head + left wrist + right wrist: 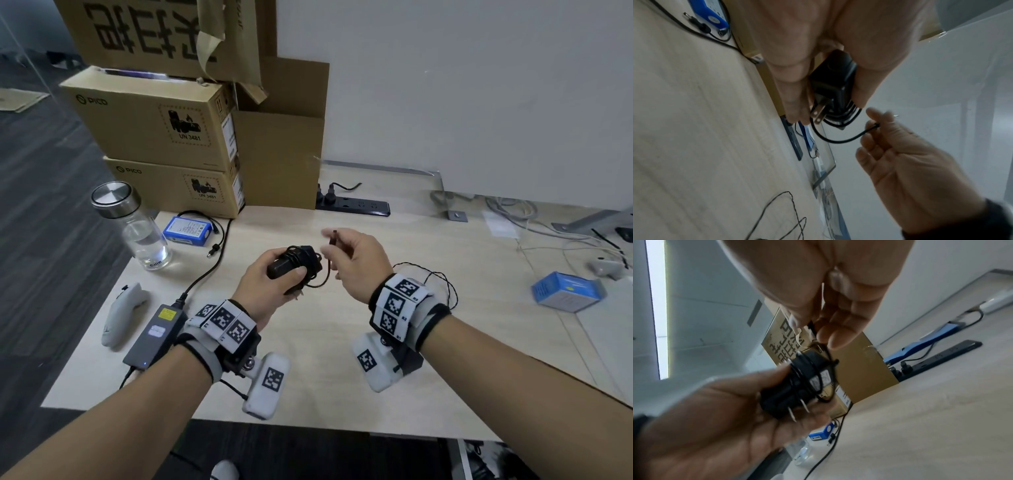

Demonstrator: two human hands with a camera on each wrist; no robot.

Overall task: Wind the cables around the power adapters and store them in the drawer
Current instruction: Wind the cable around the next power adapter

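Observation:
My left hand (pixel 274 277) grips a small black power adapter (pixel 291 263) above the middle of the desk, thumb on top. Its thin black cable is wound in several turns round the body (pixel 840 113), and two metal prongs (pixel 797 410) stick out towards my palm. My right hand (pixel 339 250) pinches the cable's free plug end (pixel 334 236) just right of the adapter, with a short slack loop (pixel 834 139) hanging between. A larger grey adapter brick (pixel 154 334) lies on the desk at the left, its cable (pixel 212 263) unwound. No drawer is in view.
On the left of the desk (pixel 342 342) stand a glass bottle (pixel 137 226), a blue battery pack (pixel 188 231) and a white controller (pixel 120 315). Cardboard boxes (pixel 164 137) are stacked behind. A black power strip (pixel 356 205) lies at the back; a blue box (pixel 565 291) and loose cables lie right.

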